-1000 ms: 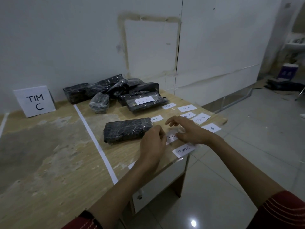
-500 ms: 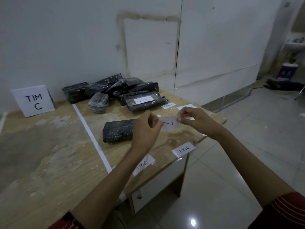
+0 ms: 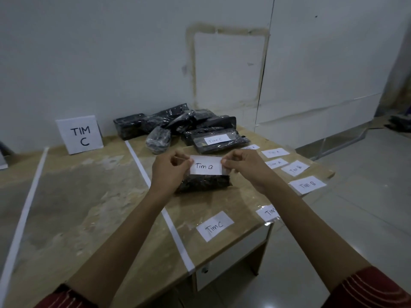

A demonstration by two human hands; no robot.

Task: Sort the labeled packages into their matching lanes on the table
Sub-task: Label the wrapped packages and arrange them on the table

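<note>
A white paper label reading "Tim B" [image 3: 205,167] is held stretched between both hands. My left hand [image 3: 169,172] pinches its left end and my right hand [image 3: 246,167] pinches its right end. The label hovers over a black wrapped package [image 3: 203,182] lying on the wooden table [image 3: 93,196]. Whether the label touches the package I cannot tell. Behind it lies a pile of black packages [image 3: 169,125]; the front one [image 3: 219,142] carries a "Tim C" label.
A standing "TIM C" sign [image 3: 80,134] marks the lane left of a white tape line [image 3: 155,196]. Loose labels lie at the right: "Tim A" [image 3: 275,163], "Tim B" [image 3: 308,185], "Tim C" [image 3: 215,226]. The table's right edge drops to a tiled floor.
Both hands picked the "Tim B" label off the table's right side, lifted it, and carried it left to above the black package.
</note>
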